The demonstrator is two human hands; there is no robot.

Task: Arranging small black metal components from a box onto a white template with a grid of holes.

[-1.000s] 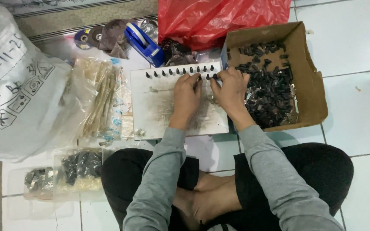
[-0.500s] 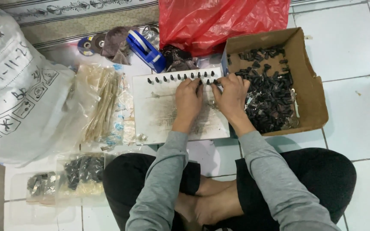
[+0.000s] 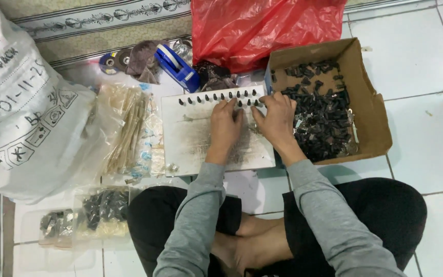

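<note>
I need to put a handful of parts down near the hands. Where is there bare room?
The white board is bare below the peg row, left of the left hand. Bare tile lies right of the cardboard box. Crowded: the tape dispenser and red bag above, clear packets left.

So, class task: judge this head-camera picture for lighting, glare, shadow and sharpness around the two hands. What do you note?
Head view: even, soft indoor light; faint shadows under the left hand and right hand on the white board; glossy highlights on the red plastic bag and pale sheen on the floor tiles; the small black pieces in the cardboard box merge into a dark mass; the edges look slightly soft.
</note>
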